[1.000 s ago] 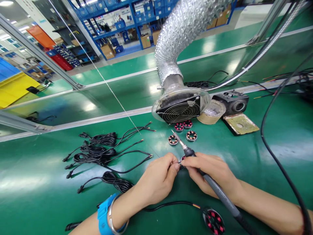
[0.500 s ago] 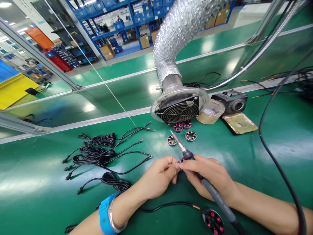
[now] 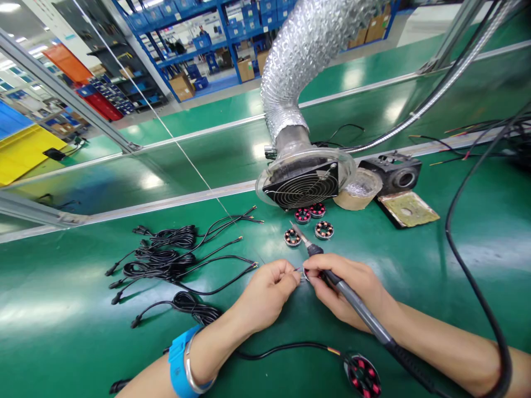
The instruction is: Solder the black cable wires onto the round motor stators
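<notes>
My right hand (image 3: 357, 279) is closed around a soldering iron (image 3: 354, 301), its tip pointing up and away toward the loose coil rings. Between the same hand's fingertips sits a small motor coil ring (image 3: 306, 273), mostly hidden. My left hand (image 3: 267, 293) pinches thin wire ends beside that ring; a short gap parts the two hands. Below them lies a red-and-black coil ring (image 3: 362, 376) joined to a black cable (image 3: 286, 346). Just beyond the hands are several loose rings, among them a copper-coloured one (image 3: 292, 237) and a red one (image 3: 302, 215).
A fume extractor hood (image 3: 305, 185) on a silver duct (image 3: 290, 72) hangs over the bench. Coiled black cables (image 3: 166, 257) lie at left. At right are a soldering iron stand (image 3: 392, 171), a yellow sponge (image 3: 409, 209) and a tape roll (image 3: 357, 189). The iron's cord (image 3: 468, 265) loops at right.
My hands have moved slightly apart, so the wires and the ring's edge now show between them. The soldering iron has shifted a little, its tip still pointing away.
</notes>
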Motion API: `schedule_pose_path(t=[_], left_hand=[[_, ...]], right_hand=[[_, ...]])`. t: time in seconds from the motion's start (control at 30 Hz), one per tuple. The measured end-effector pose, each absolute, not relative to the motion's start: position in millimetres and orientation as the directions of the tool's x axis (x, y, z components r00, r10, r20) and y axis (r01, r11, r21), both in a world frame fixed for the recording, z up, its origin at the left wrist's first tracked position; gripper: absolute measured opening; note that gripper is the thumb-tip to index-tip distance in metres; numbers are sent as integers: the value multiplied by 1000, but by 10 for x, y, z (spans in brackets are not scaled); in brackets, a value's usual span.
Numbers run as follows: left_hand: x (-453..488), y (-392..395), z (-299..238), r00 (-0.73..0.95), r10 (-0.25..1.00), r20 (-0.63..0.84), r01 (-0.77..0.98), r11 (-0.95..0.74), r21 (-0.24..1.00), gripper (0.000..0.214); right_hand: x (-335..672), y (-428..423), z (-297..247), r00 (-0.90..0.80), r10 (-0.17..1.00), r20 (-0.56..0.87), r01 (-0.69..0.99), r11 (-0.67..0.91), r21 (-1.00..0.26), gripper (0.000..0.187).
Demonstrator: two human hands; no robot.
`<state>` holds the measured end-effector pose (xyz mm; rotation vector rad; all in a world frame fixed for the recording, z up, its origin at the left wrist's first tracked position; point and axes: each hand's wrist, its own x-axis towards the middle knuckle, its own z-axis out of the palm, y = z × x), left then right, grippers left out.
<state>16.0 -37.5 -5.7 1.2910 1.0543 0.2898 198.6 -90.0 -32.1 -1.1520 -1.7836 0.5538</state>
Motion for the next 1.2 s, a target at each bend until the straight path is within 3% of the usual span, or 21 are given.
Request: schedule_pose_path(t=[0.13,0.43,0.57,0.77,1.2], left_hand=[[168,-383,-67,505,721,-475,382,306,872,37],[167,-405,-105,491,755,-435,385,259,886,37],[172,-424,-82,487,767,-417,399,230,888,35],[166,-434,-76,482,765,-427,414,231,880,36],[179,-439,-55,492,770,-407,404,213,890,31]], right_hand=[[1975,-879,-277,-89,896,434,466,423,-777,31],[2063,-923,-232,-133,857,498,427,503,-752,34],[2203,-1028,-106,-116,883,455,444,456,-772,38],[2363,-1141,-24,-74,894,441,363,436,-823,26],[2332,-1145,-30,-89,900,426,312,431,-847,22]])
